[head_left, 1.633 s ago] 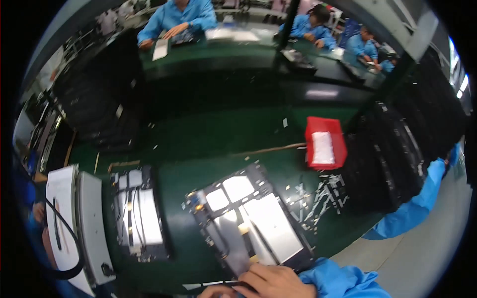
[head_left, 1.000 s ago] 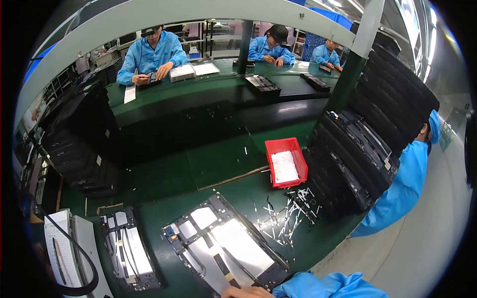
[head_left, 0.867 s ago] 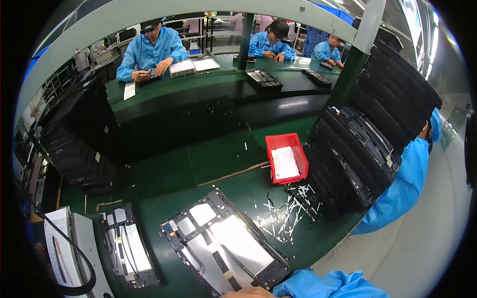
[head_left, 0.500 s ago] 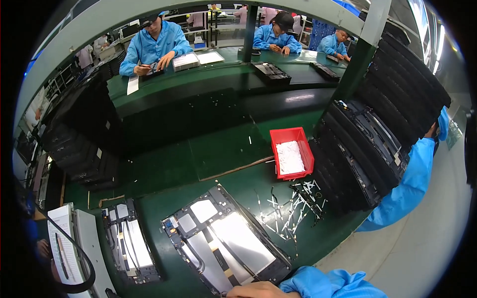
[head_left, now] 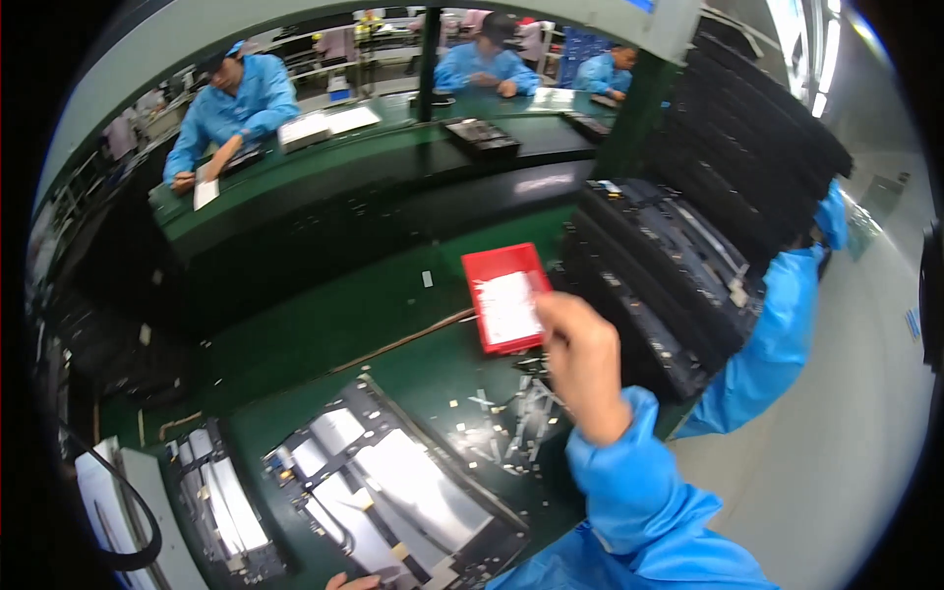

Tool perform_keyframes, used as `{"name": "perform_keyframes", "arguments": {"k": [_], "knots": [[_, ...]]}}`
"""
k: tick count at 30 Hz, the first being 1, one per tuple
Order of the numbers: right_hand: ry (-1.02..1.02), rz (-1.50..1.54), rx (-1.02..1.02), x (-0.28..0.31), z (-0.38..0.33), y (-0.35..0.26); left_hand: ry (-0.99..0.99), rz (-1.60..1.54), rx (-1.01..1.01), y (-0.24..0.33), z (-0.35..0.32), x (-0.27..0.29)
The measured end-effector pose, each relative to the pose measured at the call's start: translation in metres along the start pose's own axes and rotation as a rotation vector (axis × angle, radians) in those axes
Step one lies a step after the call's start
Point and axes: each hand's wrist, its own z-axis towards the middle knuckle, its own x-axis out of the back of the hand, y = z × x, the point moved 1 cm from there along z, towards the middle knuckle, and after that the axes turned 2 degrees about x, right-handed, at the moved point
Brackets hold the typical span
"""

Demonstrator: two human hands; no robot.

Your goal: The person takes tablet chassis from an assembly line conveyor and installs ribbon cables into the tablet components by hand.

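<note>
My right hand, in a blue sleeve, is raised beside the red bin. Its fingers are bent together in a pinch over the bin's right side; motion blur hides whatever is between them. White paper-like pieces fill the bin. Only a few fingertips of my left hand show at the lower edge, against the near side of an opened electronic device with silver panels and a black frame. Whether they grip it is hidden.
Thin white and dark strips lie scattered below the bin. A smaller opened device lies left, beside a white board. Black tray stacks rise on the right, next to a blue-sleeved person. Other people work across the bench.
My right hand has gone from the large device's near edge up to the red bin. Fingertips of my left hand now show at the bottom. The whole view has shifted, moving things leftward.
</note>
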Motion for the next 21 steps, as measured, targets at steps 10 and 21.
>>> {"name": "perform_keyframes", "arguments": {"k": [10,21], "knots": [[-0.914,0.758,-0.049,0.016,-0.089,-0.118,0.029,-0.069,0.082,-0.029,0.027,0.009],[-0.657,0.822,0.246,0.001,-0.094,-0.159,-0.010,-0.124,0.174,-0.057,0.028,0.018]]}}
